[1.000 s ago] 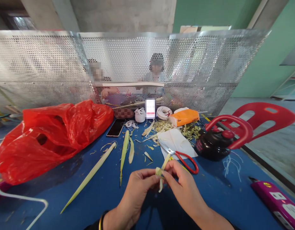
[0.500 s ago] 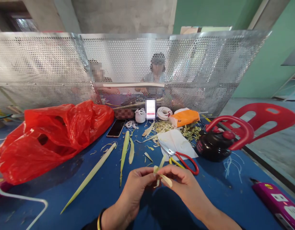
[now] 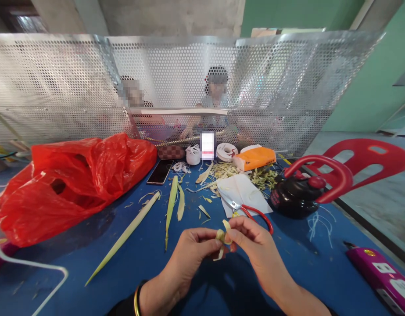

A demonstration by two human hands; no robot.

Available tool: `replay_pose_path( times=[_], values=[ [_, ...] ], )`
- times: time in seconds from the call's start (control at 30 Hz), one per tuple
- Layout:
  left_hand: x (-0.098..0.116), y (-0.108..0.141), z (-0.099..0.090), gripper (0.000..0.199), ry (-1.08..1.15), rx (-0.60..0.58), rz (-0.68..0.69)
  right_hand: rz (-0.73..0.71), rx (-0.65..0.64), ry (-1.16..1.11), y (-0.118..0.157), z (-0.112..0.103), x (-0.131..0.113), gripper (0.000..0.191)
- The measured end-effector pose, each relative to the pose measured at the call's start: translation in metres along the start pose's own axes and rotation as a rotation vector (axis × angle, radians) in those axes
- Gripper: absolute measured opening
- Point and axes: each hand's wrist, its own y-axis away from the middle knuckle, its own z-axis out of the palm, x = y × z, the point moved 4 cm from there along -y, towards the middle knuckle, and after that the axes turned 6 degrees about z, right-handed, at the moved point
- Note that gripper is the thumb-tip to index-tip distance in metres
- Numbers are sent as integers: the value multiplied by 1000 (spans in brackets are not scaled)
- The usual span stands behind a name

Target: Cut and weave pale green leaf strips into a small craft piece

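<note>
My left hand (image 3: 198, 250) pinches a small folded, pale green strip of leaf (image 3: 220, 237), perhaps husk, above the blue table. One loose tail hangs below the fingers. Close beside it, my right hand (image 3: 251, 240) pinches the free end of the strip, which curls upward between thumb and fingers. Beyond my right hand lie red-handled scissors (image 3: 259, 217), their blades resting on a white paper (image 3: 255, 197). To the left of my hands lie a long pale leaf (image 3: 126, 235) and a shorter green one (image 3: 171, 206).
A red plastic bag (image 3: 80, 184) fills the left side, near a phone (image 3: 160, 171). At the right stand a black kettle (image 3: 296, 197) and a purple box (image 3: 381, 276). Leaf scraps (image 3: 225, 171) and an orange tissue pack (image 3: 256, 158) lie before a perforated metal screen (image 3: 176, 74); people sit behind it.
My right hand has shifted slightly up and right. The strip's end, which pointed down to the right, now curls upward. My left hand keeps its pinch.
</note>
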Motion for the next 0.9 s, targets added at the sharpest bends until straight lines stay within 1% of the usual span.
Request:
replay_pose_path(
  times=[0.07, 0.13, 0.23, 0.4, 0.53, 0.67, 0.8, 0.9],
  values=[
    [-2, -1, -2, 24, 1, 36, -15, -65, 27, 104, 0, -2, -2, 16],
    [-4, -1, -5, 23, 5, 70, -28, -165, 35, 223, 1, -4, -7, 19],
    [-5, -2, -8, 22, 33, 96, -16, -265, 4, 353, 3, -2, -14, 20],
    [-6, -3, -8, 25, 34, 107, -2, -244, -17, 442, 3, 1, -11, 20],
    [-6, -2, -5, 26, -4, 99, 28, -226, 5, 504, 2, 0, -6, 19],
    [-5, -1, -4, 27, -34, 104, 61, -242, 36, 573, 4, 0, -7, 20],
    [-4, -1, -3, 30, -24, 99, 41, -259, 45, 594, 5, 1, -11, 20],
    [-5, -1, -3, 27, 8, 86, 17, -256, 44, 600, 5, 1, -11, 20]
  ],
)
